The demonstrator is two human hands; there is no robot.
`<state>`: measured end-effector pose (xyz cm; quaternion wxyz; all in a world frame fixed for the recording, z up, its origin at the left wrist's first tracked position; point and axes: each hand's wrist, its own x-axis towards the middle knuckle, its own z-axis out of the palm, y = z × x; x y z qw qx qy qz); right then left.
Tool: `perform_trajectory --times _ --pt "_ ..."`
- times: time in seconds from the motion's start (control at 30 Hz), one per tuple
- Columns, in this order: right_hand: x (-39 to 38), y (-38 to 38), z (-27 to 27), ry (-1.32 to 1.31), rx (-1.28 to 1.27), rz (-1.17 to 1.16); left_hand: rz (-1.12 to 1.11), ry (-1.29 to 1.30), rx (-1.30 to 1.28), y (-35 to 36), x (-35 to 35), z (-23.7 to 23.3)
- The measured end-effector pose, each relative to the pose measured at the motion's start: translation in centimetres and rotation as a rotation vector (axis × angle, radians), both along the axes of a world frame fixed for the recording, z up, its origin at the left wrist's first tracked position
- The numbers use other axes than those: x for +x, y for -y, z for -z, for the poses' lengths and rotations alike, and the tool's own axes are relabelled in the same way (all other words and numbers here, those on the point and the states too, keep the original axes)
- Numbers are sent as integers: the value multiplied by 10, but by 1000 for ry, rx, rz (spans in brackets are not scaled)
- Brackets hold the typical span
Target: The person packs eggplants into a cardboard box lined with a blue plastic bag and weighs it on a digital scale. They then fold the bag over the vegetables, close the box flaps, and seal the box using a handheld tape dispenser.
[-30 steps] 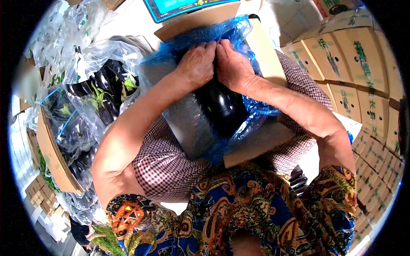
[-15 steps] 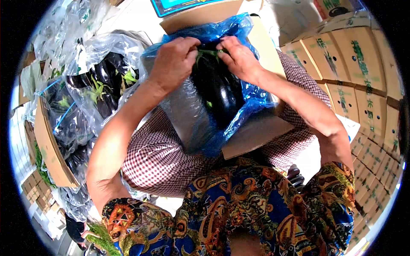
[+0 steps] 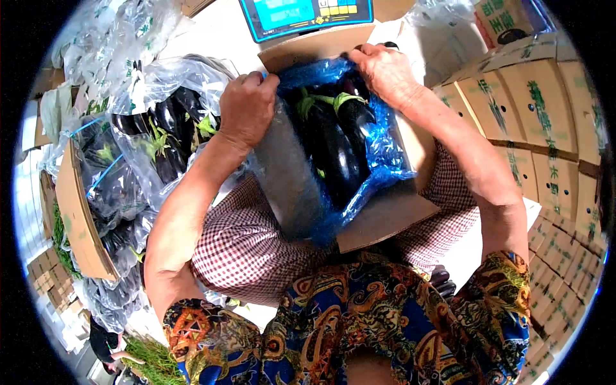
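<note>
Head view: my left hand (image 3: pixel 247 109) and right hand (image 3: pixel 385 70) clutch the blue liner (image 3: pixel 388 160).
Writing: carton (image 3: pixel 545 109) print illegible.
Cut off: scale (image 3: pixel 308 14).

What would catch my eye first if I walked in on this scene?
Glossy dark purple eggplants lie in a blue plastic liner inside an open cardboard box at the centre. The left hand and right hand grip the liner's edges. Clear plastic bags of more eggplants bulge at left; green-printed cardboard cartons stack at right.
</note>
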<state>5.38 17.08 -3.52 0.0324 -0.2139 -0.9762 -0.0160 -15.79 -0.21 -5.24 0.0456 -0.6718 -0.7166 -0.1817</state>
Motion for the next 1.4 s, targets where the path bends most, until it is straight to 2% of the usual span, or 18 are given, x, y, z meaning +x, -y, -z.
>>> perform_trajectory --times 0.07,0.1,0.17,0.23,0.27,0.33,0.4,0.47,0.63,0.77,0.87,0.97,1.1,1.17,1.23,1.27,1.33,1.4 --pt "4 -6 -4 -125 -114 9 -21 345 54 -2 -1 -9" --pt "8 -4 -16 -153 -191 45 -81 613 -89 0 8 -40" --pt "25 -1 -37 -184 -371 24 70 785 -312 6 13 -64" --pt "53 13 -61 50 -754 -48 462 858 -461 14 27 -62" --pt "75 24 -36 122 -736 -54 577 722 -443 19 37 -55" --pt "111 47 -1 342 -700 -87 519 658 -372 25 50 -51" --pt "104 73 -39 435 -883 103 289 639 -246 20 41 -57" --pt "105 82 -52 246 -716 -62 103 598 -141 18 27 -57" --pt "113 75 -58 -104 -700 40 -90 342 7 26 -25 -21" --pt "101 76 -66 -145 -647 287 -121 615 -168 27 -50 12" --pt "107 73 -46 -66 -604 197 -245 977 -264 27 -64 30" --pt "109 81 -40 -56 -633 192 -402 1108 -208 28 -66 15" --pt "111 88 -45 -109 -737 169 -314 438 28 30 -53 -32" --pt "116 89 -44 -108 -724 175 -128 625 -31 30 -32 -61" --pt "121 88 -45 -78 -779 206 140 828 -349 34 23 -110" --pt "121 88 -50 -22 -817 174 411 613 -346 40 44 -101" --pt "127 88 -43 81 -843 101 665 479 -680 50 86 -102" --pt "131 92 -46 -44 -782 109 553 610 -496 54 86 -103"
